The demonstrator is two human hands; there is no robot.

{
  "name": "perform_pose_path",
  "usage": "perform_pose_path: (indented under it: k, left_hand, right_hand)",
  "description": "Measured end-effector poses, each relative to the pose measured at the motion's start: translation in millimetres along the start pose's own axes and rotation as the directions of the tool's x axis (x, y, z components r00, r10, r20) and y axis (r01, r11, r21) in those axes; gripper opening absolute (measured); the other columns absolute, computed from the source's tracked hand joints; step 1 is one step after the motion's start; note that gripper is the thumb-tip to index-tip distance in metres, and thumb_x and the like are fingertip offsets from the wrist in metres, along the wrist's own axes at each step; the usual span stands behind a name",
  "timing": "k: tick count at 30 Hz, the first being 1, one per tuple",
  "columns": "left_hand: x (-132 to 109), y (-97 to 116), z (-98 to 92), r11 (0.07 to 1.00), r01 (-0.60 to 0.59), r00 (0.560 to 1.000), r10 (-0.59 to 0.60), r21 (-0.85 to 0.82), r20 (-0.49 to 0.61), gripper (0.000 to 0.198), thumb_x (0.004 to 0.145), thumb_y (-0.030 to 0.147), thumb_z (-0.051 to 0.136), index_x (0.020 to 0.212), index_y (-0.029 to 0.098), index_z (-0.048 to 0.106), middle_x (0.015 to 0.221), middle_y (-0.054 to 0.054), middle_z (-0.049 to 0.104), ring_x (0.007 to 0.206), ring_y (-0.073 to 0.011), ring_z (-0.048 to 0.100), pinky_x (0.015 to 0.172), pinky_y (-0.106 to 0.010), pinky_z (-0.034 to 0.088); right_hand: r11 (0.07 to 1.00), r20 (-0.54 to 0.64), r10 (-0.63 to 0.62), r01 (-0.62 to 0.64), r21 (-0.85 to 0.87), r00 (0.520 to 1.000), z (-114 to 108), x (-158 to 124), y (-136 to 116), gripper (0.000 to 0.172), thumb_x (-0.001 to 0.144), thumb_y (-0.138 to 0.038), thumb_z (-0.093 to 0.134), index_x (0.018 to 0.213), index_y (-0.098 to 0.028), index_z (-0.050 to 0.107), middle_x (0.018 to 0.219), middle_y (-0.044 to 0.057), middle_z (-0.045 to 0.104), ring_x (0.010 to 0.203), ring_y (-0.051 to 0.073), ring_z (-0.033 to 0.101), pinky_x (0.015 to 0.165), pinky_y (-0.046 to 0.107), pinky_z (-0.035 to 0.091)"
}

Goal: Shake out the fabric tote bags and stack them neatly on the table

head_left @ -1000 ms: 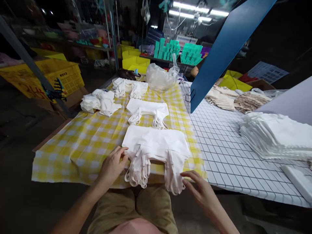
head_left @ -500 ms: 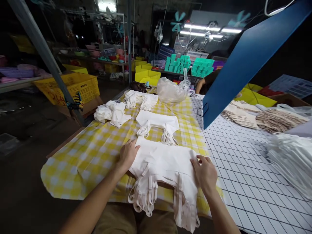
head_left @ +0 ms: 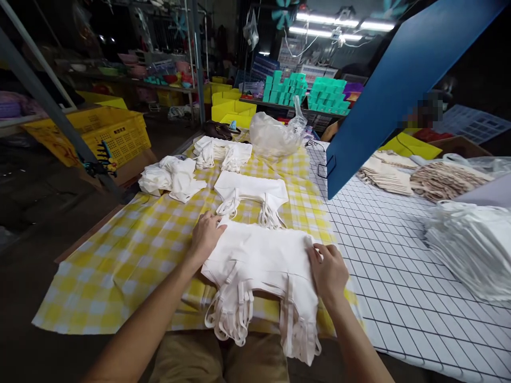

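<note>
Before me a stack of white strappy tops (head_left: 259, 255) lies on the yellow checked cloth, its straps hanging past the near edge. My left hand (head_left: 206, 234) has its fingers closed on the stack's far left corner. At the far right corner, my right hand (head_left: 329, 268) pinches the edge of the fabric between thumb and fingers. Just beyond lies a smaller stack of white strappy tops (head_left: 251, 186), flat with its straps toward me. Further off are a crumpled white bundle (head_left: 173, 178) and another white folded pile (head_left: 223, 150).
A blue panel (head_left: 383, 101) slants over the table's right side. White pieces (head_left: 471, 244) and beige pieces (head_left: 447, 178) are piled there. A clear plastic bag (head_left: 275, 135) sits at the back. A metal post (head_left: 59, 111) and yellow crate (head_left: 115, 135) stand left. Someone is partly visible behind the panel.
The camera view has shifted slightly, so the table scene sits a little higher and further left. Both hands keep their hold on the stack's far corners.
</note>
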State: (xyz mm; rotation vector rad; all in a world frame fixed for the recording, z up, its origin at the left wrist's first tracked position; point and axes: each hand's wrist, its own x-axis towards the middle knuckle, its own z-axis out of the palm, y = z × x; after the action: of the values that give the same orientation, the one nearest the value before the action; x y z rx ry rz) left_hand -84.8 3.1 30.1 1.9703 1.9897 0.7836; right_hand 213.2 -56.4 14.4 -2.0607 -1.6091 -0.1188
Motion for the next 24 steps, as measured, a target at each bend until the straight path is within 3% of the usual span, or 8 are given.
perform_pose_path:
  k: [4,7,10,13,16,19,22,24]
  left_hand:
    - [7.8,-3.0,-1.2,0.997,0.03,1.0,-0.029,-0.075,0.009,0.007,0.07,0.024,0.061,0.072,0.018,0.065,0.089,-0.008,0.061,0.087,-0.0249,0.056,0.078,-0.033,0.042]
    - [7.9,-3.6,-8.6,0.971,0.068,0.998,-0.067,-0.229,0.013,0.006,0.066,0.024,0.061,0.066,0.018,0.061,0.081,-0.004,0.062,0.079,-0.0209,0.056,0.074,-0.03,0.042]
    - [8.2,-1.5,-22.2,0.87,0.102,0.994,-0.072,-0.482,0.079,0.014,0.064,0.031,0.061,0.065,0.018,0.057,0.068,0.0,0.06,0.067,-0.0159,0.054,0.063,-0.026,0.041]
    - [18.5,9.3,-42.9,0.696,0.125,0.99,-0.039,-0.707,0.137,0.022,0.061,0.035,0.063,0.065,0.016,0.054,0.063,0.002,0.058,0.059,-0.0123,0.051,0.056,-0.023,0.04]
    - [41.8,32.4,-70.5,0.577,0.084,0.993,0.02,-0.813,0.117,0.026,0.059,0.035,0.067,0.07,0.015,0.054,0.064,0.001,0.059,0.058,-0.0116,0.053,0.056,-0.022,0.041]
    - [67.5,59.2,-99.8,0.561,-0.067,0.997,0.062,-0.825,-0.04,0.023,0.064,0.03,0.066,0.076,0.014,0.054,0.065,0.002,0.058,0.061,-0.0118,0.054,0.059,-0.022,0.044]
    - [77.9,74.0,-120.4,0.557,-0.219,0.976,0.112,-0.801,-0.189,0.017,0.07,0.026,0.063,0.076,0.013,0.053,0.067,0.002,0.057,0.071,-0.0129,0.057,0.065,-0.022,0.045]
    - [70.8,72.0,-124.6,0.563,-0.274,0.962,0.151,-0.78,-0.229,0.017,0.072,0.026,0.064,0.075,0.013,0.053,0.07,0.001,0.057,0.077,-0.0144,0.058,0.069,-0.023,0.046]
  right_hand:
    - [0.984,0.098,0.081,-0.095,0.151,0.992,-5.3,12.4,-1.5,0.032,0.074,-0.051,0.051,0.066,-0.02,0.058,0.072,0.004,0.055,0.061,0.016,0.046,0.054,0.028,0.031]
    - [0.925,0.183,0.091,-0.151,0.349,0.979,-20.7,20.3,-3.0,0.035,0.07,-0.05,0.056,0.053,-0.021,0.047,0.057,0.0,0.048,0.056,0.015,0.043,0.055,0.028,0.032]
    - [0.747,0.351,0.063,-0.277,0.604,0.934,-46.6,27.5,-5.5,0.033,0.067,-0.052,0.062,0.06,-0.021,0.053,0.059,0.0,0.052,0.058,0.016,0.047,0.056,0.028,0.036]
    - [0.564,0.441,0.019,-0.374,0.736,0.897,-74.6,43.9,-10.8,0.035,0.061,-0.051,0.069,0.072,-0.02,0.06,0.07,0.002,0.06,0.064,0.017,0.053,0.06,0.03,0.041]
    - [0.507,0.325,0.012,-0.286,0.813,0.946,-97.8,74.9,-20.1,0.036,0.056,-0.048,0.074,0.073,-0.019,0.061,0.07,0.002,0.061,0.066,0.016,0.052,0.062,0.03,0.042]
    - [0.476,0.101,0.021,-0.099,0.874,0.995,-116.2,108.6,-31.1,0.037,0.056,-0.043,0.075,0.078,-0.017,0.06,0.074,0.003,0.061,0.068,0.013,0.05,0.063,0.029,0.039]
    - [0.462,-0.086,0.006,0.073,0.884,0.996,-129.0,123.5,-35.8,0.035,0.057,-0.04,0.075,0.077,-0.017,0.059,0.075,0.002,0.059,0.067,0.011,0.048,0.064,0.029,0.038]
    - [0.475,-0.114,-0.014,0.107,0.873,0.993,-132.0,116.9,-31.2,0.033,0.058,-0.039,0.076,0.076,-0.017,0.061,0.074,0.002,0.059,0.067,0.011,0.048,0.065,0.029,0.039]
